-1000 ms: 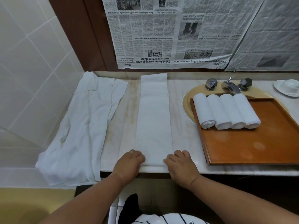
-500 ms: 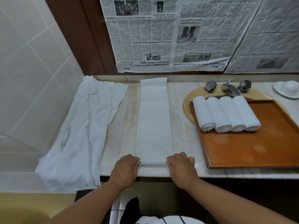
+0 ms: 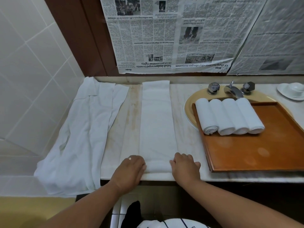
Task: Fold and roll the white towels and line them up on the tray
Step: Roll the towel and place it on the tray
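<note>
Head view. A folded white towel strip (image 3: 157,122) lies lengthwise on the desk (image 3: 185,145), running from the back wall at 12 o'clock to the near edge at 6 o'clock. Its near end is turned up into a low roll (image 3: 158,167) that sits between the two hands. The left hand (image 3: 131,168) lies at 9 o'clock of the roll, fingers curled against its left end; the right hand (image 3: 185,165) lies at 3 o'clock, thumb and fingers touching its right end. The hands are apart, one at each end of the roll, palms down and knuckles up; whether the fingers pinch the cloth or only press on it cannot be told. Both forearms enter from 6 o'clock, angled inward.

The roll lies just inside the desk's front edge. Ahead of it, toward 12 o'clock, the flat strip is unobstructed up to the wall. At 9 o'clock a loose pile of white towels (image 3: 79,132) drapes over the desk's left end and front edge, apart from the strip, with bare desk between. At 3 o'clock a wooden tray (image 3: 271,152) rests over the sink rim (image 3: 188,109), its near left corner near the right hand. Four rolled towels (image 3: 229,116) lie side by side, touching, in the tray's far left part; the rest of the tray floor is bare.
</note>
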